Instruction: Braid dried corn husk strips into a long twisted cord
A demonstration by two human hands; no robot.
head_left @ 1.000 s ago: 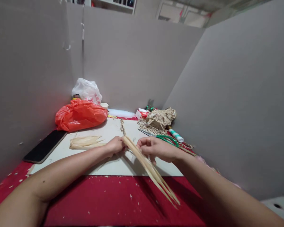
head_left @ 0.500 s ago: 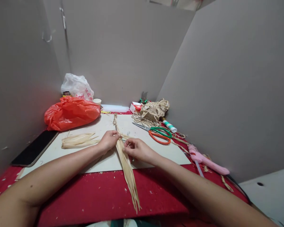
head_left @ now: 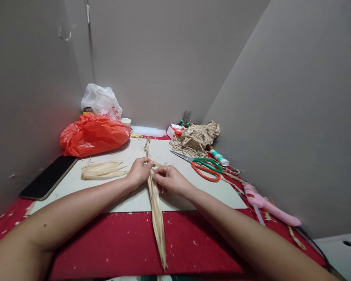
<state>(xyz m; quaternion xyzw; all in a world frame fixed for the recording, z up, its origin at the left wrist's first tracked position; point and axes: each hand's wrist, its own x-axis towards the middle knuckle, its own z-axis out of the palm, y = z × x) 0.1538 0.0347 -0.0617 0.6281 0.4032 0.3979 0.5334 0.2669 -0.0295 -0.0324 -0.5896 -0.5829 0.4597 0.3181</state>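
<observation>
A long strip of pale dried husk [head_left: 156, 218] runs from between my hands down over the red cloth at the front edge. Its far end joins a thin braided or twisted cord [head_left: 147, 146] on the white board [head_left: 222, 195]. My left hand [head_left: 140, 170] pinches the husk near the foot of the cord. Close beside it, my right hand [head_left: 171, 179] has its thumb and forefinger closed at the husk's upper right side. Another husk bundle [head_left: 101, 170] lies flat on the board to the left.
Scissors [head_left: 206, 168] with green and orange handles lie right of my hands, a pink glue gun [head_left: 269, 207] beyond. A phone [head_left: 48, 177] and red plastic bag [head_left: 95, 136] sit left. Coiled cord [head_left: 200, 134] is heaped at back right. Grey walls enclose the table.
My right hand has moved up the husk, closer to my left hand. The husk's hanging end has drawn together into a narrower strip. The whole view has shifted slightly.
</observation>
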